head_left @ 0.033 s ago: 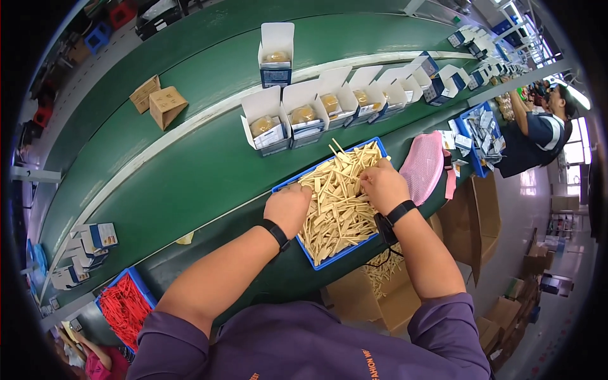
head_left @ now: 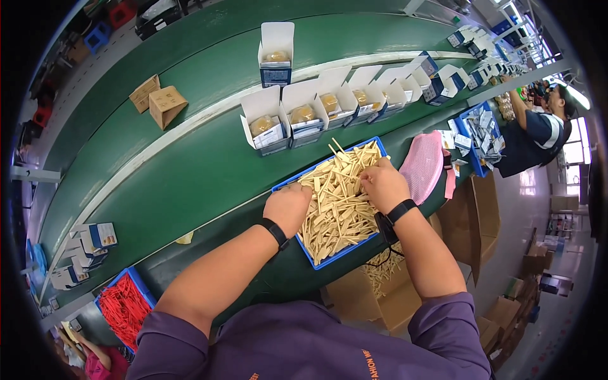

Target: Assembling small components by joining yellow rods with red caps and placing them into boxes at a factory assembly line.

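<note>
A blue tray heaped with pale wooden sticks, many with flat paddle-like ends, lies in front of me. My left hand is over the tray's left side, fingers curled down at the sticks. At the tray's right side, my right hand has its fingers drawn together against the pile. What either hand holds is hidden by the fingers. Beyond the tray stand several open white-and-blue boxes, each with a round tan item inside and, in the nearer ones, white packets. One similar open box stands farther back.
A pink mesh pouch lies right of the tray, before a blue bin of packets. Red sticks fill a blue bin at lower left. Brown cartons sit on the green conveyor. A co-worker stands at right; an open cardboard box is below.
</note>
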